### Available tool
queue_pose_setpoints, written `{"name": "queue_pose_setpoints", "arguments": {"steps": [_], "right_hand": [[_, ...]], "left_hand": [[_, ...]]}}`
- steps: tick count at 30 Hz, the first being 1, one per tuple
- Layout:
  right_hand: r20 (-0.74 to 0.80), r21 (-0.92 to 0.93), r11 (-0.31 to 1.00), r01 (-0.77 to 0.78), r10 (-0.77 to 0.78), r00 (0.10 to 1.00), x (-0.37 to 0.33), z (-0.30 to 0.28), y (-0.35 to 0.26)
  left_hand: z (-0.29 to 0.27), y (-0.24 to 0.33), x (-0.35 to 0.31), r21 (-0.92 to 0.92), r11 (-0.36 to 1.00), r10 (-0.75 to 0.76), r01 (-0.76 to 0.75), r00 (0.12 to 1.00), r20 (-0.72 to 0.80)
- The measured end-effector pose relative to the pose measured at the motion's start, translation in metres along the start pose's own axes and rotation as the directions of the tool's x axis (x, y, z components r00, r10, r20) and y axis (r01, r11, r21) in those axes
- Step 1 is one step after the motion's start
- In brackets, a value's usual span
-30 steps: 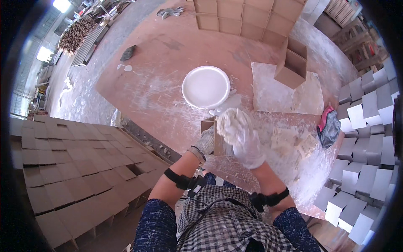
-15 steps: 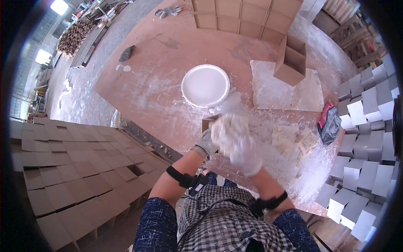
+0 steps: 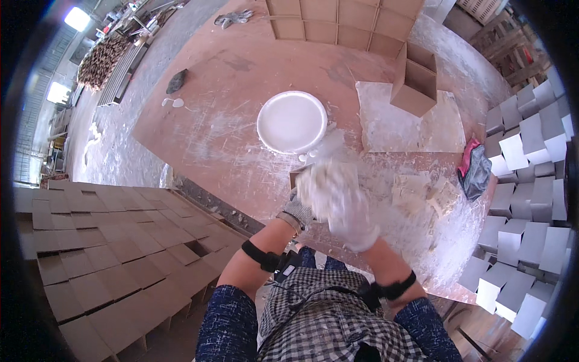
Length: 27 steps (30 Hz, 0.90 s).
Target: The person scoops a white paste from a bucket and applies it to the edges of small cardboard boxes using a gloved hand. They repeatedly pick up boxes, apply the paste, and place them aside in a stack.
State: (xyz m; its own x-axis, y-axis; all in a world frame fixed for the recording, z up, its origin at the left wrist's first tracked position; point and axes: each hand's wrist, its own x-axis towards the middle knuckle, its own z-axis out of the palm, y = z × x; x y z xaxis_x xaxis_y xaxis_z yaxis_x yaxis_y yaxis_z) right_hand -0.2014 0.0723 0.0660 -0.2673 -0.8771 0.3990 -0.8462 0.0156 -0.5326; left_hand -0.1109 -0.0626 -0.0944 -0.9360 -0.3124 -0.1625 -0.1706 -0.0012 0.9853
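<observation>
My left hand [image 3: 297,211], in a grey knit glove, grips the left side of a small brown cardboard box [image 3: 295,177]. Most of the box is hidden beneath my right hand [image 3: 354,222]. That hand wears a white-coated glove and is blurred by motion. Its fingers seem closed round a pale, lumpy thing [image 3: 327,186] over the box, too smeared to name. Just beyond my hands, a round white tub lid or shallow dish [image 3: 292,122] full of white paste lies on the reddish table [image 3: 223,127].
An open divided box [image 3: 416,81] stands on a pale stained sheet [image 3: 386,130]. A larger divided carton [image 3: 338,18] is behind it. Brown boxes [image 3: 114,241] are stacked left, grey-white ones [image 3: 531,193] right. A pink-grey cloth [image 3: 475,172] and a glove [image 3: 234,19] lie on the table.
My right hand and the pale thing have shifted slightly left over the box. My left hand stays at the box's side. The whole view has tilted a little.
</observation>
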Motion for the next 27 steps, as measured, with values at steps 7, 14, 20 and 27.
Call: {"name": "queue_pose_setpoints", "arguments": {"steps": [7,14,20,27], "right_hand": [[0.233,0.556,0.726,-0.405,0.332,0.914,-0.088,-0.028,-0.031],[-0.151,0.09,0.991,0.095,-0.081,0.985,-0.04,-0.051,-0.018],[-0.064,-0.084,0.991,-0.1,0.095,0.993,-0.053,0.01,0.054],[0.041,-0.071,0.995,0.063,-0.06,0.997,-0.083,-0.013,0.005]], "left_hand": [[-0.002,0.065,-0.009,0.658,0.746,-0.158,0.104,0.987,0.024],[-0.003,0.038,0.0,0.184,0.976,0.026,-0.113,0.907,0.42],[0.018,0.044,-0.006,0.228,0.945,0.173,-0.234,0.95,0.26],[0.03,-0.06,-0.016,0.942,0.262,0.316,-0.21,0.941,0.122]]}}
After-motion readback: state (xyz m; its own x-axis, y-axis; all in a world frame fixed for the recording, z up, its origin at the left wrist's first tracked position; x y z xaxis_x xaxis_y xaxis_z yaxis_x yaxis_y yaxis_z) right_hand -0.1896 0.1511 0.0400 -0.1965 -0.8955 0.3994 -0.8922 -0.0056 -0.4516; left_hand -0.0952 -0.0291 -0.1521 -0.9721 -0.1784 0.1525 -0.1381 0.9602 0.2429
